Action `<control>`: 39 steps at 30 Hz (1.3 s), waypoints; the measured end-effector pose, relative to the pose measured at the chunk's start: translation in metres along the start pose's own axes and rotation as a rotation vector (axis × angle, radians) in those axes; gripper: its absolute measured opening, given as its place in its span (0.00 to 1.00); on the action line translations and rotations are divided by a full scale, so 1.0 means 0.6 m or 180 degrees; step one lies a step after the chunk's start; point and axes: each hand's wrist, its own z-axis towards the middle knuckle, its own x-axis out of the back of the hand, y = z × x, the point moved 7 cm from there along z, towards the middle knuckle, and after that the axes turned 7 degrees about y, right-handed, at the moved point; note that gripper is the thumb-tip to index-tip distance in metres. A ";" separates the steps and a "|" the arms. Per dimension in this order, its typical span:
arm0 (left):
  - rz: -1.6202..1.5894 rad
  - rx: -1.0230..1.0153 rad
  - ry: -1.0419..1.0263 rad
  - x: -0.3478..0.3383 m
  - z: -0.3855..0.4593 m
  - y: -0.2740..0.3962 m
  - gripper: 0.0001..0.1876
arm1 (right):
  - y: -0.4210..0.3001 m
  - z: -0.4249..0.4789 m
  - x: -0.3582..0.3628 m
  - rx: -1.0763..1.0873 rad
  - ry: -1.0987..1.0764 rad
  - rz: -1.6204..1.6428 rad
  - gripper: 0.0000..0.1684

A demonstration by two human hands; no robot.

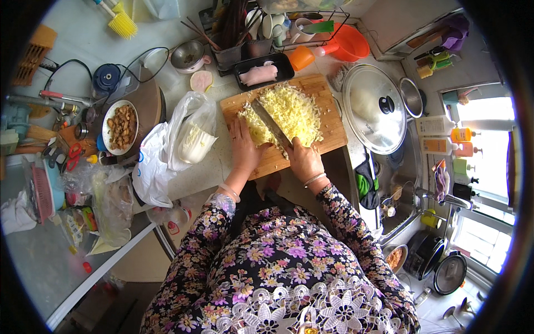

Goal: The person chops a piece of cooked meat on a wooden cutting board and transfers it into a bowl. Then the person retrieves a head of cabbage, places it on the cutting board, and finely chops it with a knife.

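A wooden cutting board (332, 121) lies before me, with a heap of finely chopped napa cabbage (298, 106) on it. My right hand (303, 158) grips the handle end of a kitchen knife (272, 124), whose blade slants up and left across the left part of the heap. My left hand (245, 144) rests at the left side of the heap, its fingers near the blade and touching the cabbage's edge; whether it holds any is hidden. Left of the board, a piece of napa cabbage (194, 146) sits in a clear plastic bag (183, 110).
Behind the board stands a black tray (287, 67) with pale raw meat (259, 74). A glass-lidded pan (374, 109) is at the right, near the sink (398, 175). A plate of cooked pieces (121, 127) and a white plastic bag (152, 167) lie left.
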 end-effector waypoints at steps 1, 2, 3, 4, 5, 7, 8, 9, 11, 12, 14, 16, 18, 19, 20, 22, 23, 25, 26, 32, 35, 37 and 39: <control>-0.0082 0.0005 -0.0076 -0.004 -0.001 -0.006 0.50 | -0.007 -0.003 0.000 -0.0033 -0.0038 0.0013 0.13; -0.0164 0.0011 -0.0151 -0.007 -0.002 -0.012 0.49 | -0.016 -0.005 0.001 -0.0064 -0.0078 0.0026 0.13; -0.0247 0.0022 -0.0225 -0.012 -0.003 -0.016 0.48 | -0.029 -0.005 0.006 -0.0094 -0.0120 0.0036 0.13; 0.0007 -0.0121 -0.0061 -0.009 -0.003 -0.015 0.45 | -0.042 -0.003 0.007 -0.0146 -0.0265 0.0044 0.11; -0.0127 0.0030 -0.0110 -0.013 -0.007 -0.021 0.42 | -0.046 0.001 -0.002 -0.0074 -0.0279 0.0011 0.12; -0.0393 0.0327 -0.0241 -0.007 -0.012 -0.007 0.38 | -0.050 0.003 -0.023 0.0037 -0.0318 -0.0044 0.13; -0.0354 0.0242 -0.0214 -0.007 -0.011 -0.003 0.33 | -0.052 0.004 -0.028 0.0090 -0.0251 -0.0127 0.11; -0.0234 0.0172 -0.0229 -0.007 -0.013 0.002 0.32 | -0.052 0.008 -0.033 0.0113 -0.0250 -0.0135 0.10; 0.0003 0.0023 -0.0266 -0.007 -0.013 0.011 0.29 | -0.047 0.019 -0.051 0.0152 -0.0241 -0.0151 0.09; 0.0224 -0.0217 -0.0157 -0.024 -0.016 -0.010 0.25 | -0.054 0.020 -0.058 0.0270 -0.0208 -0.0157 0.08; 0.0053 -0.0065 -0.0219 -0.020 -0.001 0.002 0.24 | -0.041 0.032 -0.068 0.0192 -0.0132 -0.0261 0.08; 0.0022 0.0018 -0.0320 -0.015 -0.006 -0.003 0.28 | -0.044 0.030 -0.049 0.0070 -0.0289 -0.0114 0.09; -0.0222 0.0041 -0.0159 0.007 -0.010 0.003 0.32 | -0.042 0.028 -0.022 -0.0102 -0.0429 0.0095 0.11; -0.0352 0.0050 -0.0096 0.017 -0.012 0.009 0.34 | -0.037 0.028 -0.019 -0.0119 -0.0353 0.0112 0.12; -0.0381 0.0027 -0.0087 0.013 -0.012 -0.001 0.41 | -0.032 0.030 -0.017 -0.0134 -0.0278 0.0128 0.12; 0.0019 0.0111 -0.0072 0.024 -0.012 0.001 0.42 | -0.015 0.035 -0.034 -0.0202 -0.0190 0.0011 0.13; 0.0216 0.0144 -0.0067 0.030 -0.012 0.005 0.42 | -0.003 0.033 -0.050 -0.0212 -0.0166 0.0034 0.13; 0.0517 0.0384 -0.0126 0.035 -0.015 0.003 0.41 | -0.003 0.033 -0.059 -0.0186 -0.0144 0.0081 0.13; 0.0487 0.0555 -0.0209 0.032 -0.018 0.001 0.39 | -0.001 0.030 -0.061 -0.0163 -0.0153 0.0090 0.13; 0.0114 0.0391 -0.0149 0.014 -0.007 0.004 0.24 | -0.037 0.019 -0.044 0.0139 -0.0180 -0.0178 0.08; 0.0153 0.0453 -0.0236 0.001 -0.001 -0.005 0.27 | -0.031 0.023 -0.046 0.0148 -0.0217 -0.0098 0.07; 0.0100 0.0516 -0.0335 -0.001 0.005 -0.007 0.25 | -0.038 0.024 -0.031 0.0131 -0.0223 -0.0036 0.07; -0.0191 0.0368 -0.0151 0.005 0.007 0.000 0.24 | -0.043 0.019 -0.018 0.0100 -0.0253 0.0019 0.07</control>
